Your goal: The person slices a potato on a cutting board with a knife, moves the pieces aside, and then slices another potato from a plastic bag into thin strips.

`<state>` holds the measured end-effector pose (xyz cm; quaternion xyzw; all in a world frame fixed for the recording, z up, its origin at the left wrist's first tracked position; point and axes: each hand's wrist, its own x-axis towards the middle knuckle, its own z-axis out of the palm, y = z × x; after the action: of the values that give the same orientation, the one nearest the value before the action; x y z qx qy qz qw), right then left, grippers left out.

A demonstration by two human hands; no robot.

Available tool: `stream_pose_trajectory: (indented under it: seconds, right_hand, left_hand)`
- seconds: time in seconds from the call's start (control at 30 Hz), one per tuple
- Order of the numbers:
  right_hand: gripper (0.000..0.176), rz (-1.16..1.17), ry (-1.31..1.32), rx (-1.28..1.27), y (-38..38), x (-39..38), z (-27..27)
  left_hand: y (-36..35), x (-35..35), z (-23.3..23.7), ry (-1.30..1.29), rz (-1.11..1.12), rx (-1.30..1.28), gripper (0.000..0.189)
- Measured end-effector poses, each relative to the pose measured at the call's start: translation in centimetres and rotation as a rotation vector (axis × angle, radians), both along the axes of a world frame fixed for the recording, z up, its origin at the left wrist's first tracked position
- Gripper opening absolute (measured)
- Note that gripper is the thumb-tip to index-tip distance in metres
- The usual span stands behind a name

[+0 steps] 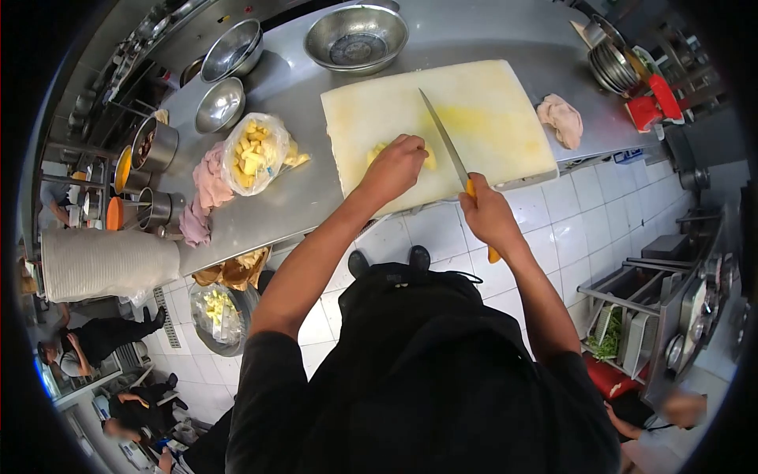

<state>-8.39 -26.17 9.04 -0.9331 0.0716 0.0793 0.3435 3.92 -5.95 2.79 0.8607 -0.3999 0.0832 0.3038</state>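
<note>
A large white cutting board (489, 95) lies on the steel counter with yellow stains on it. My right hand (491, 212) is wrapped round the yellow handle of a kitchen knife (444, 136), its long blade slanting over the board toward the far left. My left hand (397, 167) is closed, its fingers curled down over a yellow food piece (430, 160) near the board's front left. More yellow shows at the hand's other side. What lies under the palm is hidden. Left of the board, a clear plastic bag (254, 154) holds several yellow chunks.
Steel bowls (219, 105) and a perforated basin (355, 38) stand at the back. Pink cloths (212, 178) lie at the left, a pale cloth (561, 120) at the right. A lined bin (219, 316) with scraps is on the floor. Other people (103, 344) stand lower left and lower right.
</note>
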Motion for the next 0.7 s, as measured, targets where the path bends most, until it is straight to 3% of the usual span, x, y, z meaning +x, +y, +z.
stream_pose_trajectory:
  seconds: [0.33, 0.7]
  right_hand:
    - [0.054, 0.063, 0.088, -0.039, 1.7, -1.9, 4.0]
    - [0.061, 0.128, 0.081, -0.061, 1.8, -2.7, 4.3]
  left_hand:
    - [0.0, 0.4, -0.7, 0.051, -0.005, -0.026, 0.011]
    - [-0.4, 0.3, -0.6, 0.026, -0.009, -0.032, 0.011]
